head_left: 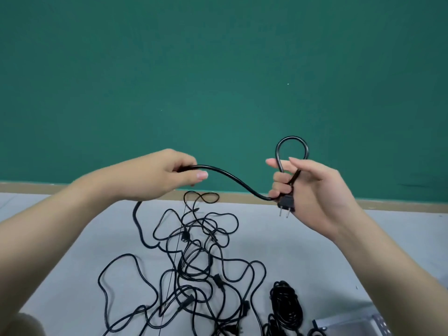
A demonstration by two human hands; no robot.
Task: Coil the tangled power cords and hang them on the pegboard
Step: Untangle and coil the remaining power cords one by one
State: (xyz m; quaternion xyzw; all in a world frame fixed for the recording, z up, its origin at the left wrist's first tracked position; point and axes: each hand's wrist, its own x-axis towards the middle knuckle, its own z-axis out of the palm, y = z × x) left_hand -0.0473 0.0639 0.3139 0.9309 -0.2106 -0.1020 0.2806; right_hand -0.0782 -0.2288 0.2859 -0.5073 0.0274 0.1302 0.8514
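A black power cord (pixel 232 178) stretches between both raised hands. My right hand (pixel 312 190) grips its plug end; the two-pin plug (pixel 286 205) hangs below my fingers and a small loop (pixel 292 146) stands above them. My left hand (pixel 157 175) pinches the same cord farther along, and from there it drops to the floor. Beneath my hands a tangled pile of black cords (pixel 194 263) sprawls over the grey surface. A coiled black cord (pixel 286 304) lies at the lower right. No pegboard is clearly in view.
A green wall (pixel 218 69) with a tan baseboard (pixel 242 196) closes off the far side of the grey surface (pixel 303 251). The corner of a silver metal piece (pixel 351 326) with holes shows at the bottom right edge.
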